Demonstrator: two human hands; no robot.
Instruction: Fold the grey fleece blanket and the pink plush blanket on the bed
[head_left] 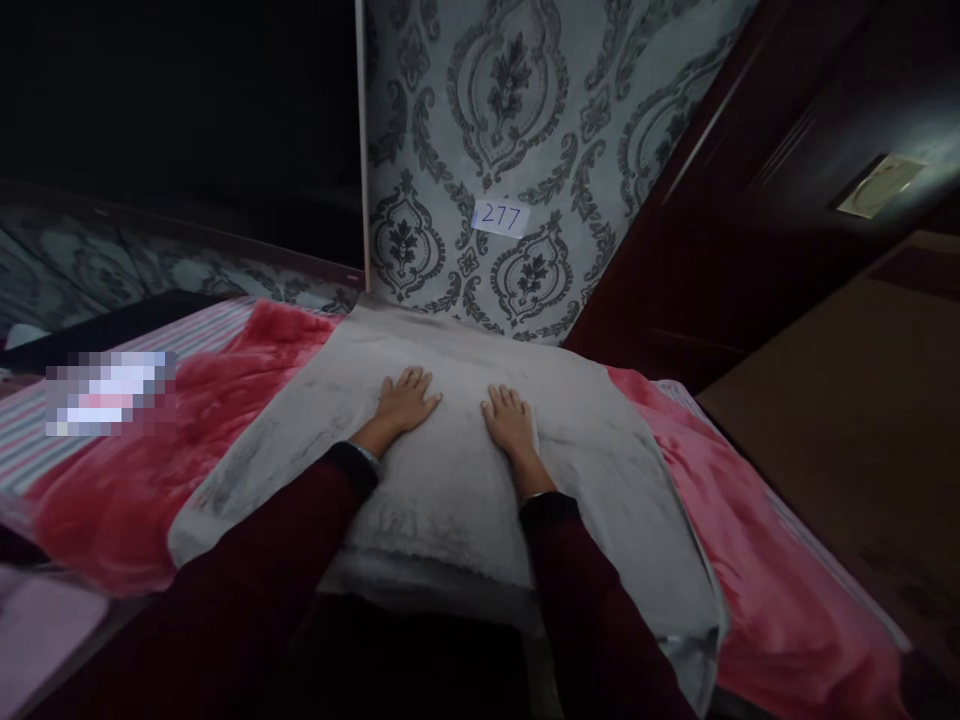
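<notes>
A pale grey, soft-looking cloth (442, 500) lies spread over the middle of the surface, its front edge hanging down. My left hand (405, 400) rests flat on it, fingers spread and pointing away from me. To the right, my right hand (510, 418) also lies flat on the cloth, its fingers apart. Neither hand holds anything. A fold or layered edge shows in the cloth beside my right hand. Under the grey cloth, a red plush blanket (172, 440) sticks out on both sides.
A striped cloth (30, 440) lies beneath the red blanket, with a blurred-out patch over it at left. Behind are a large dark screen (187, 120) and a patterned wall (510, 90) bearing a paper label (500, 217) reading 277. At right stand a dark red door (750, 180) and a brown carton-like box (847, 400).
</notes>
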